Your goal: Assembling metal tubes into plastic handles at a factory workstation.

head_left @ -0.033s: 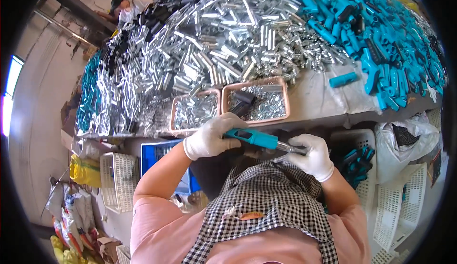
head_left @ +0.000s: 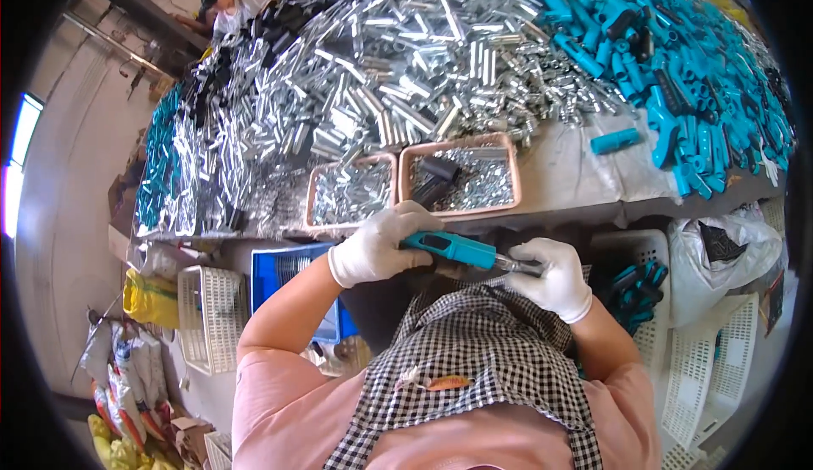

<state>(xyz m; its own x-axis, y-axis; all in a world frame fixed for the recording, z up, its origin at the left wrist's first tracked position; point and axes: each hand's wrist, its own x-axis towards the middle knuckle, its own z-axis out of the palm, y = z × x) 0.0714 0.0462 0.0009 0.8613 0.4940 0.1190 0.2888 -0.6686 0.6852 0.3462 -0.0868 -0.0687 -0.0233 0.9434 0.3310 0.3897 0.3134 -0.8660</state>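
My left hand (head_left: 384,246), in a white glove, is closed round the left end of a teal plastic tool handle (head_left: 461,249) with a dark slot in its side. A short silver metal shaft (head_left: 508,263) sticks out of the handle's right end. My right hand (head_left: 555,282), also gloved in white, is closed on the dark far end of that shaft; its fingers partly hide it. Both hands hold the piece nearly level above my checked apron (head_left: 474,343), just short of the table's front edge.
Silver metal tubes (head_left: 406,106) lie heaped on the table, with teal handles (head_left: 677,89) to the right. Two trays of small metal parts, left (head_left: 310,203) and right (head_left: 515,184), stand near the edge. A white crate (head_left: 203,322) and blue bin (head_left: 267,288) sit below. Another person (head_left: 241,13) is beyond.
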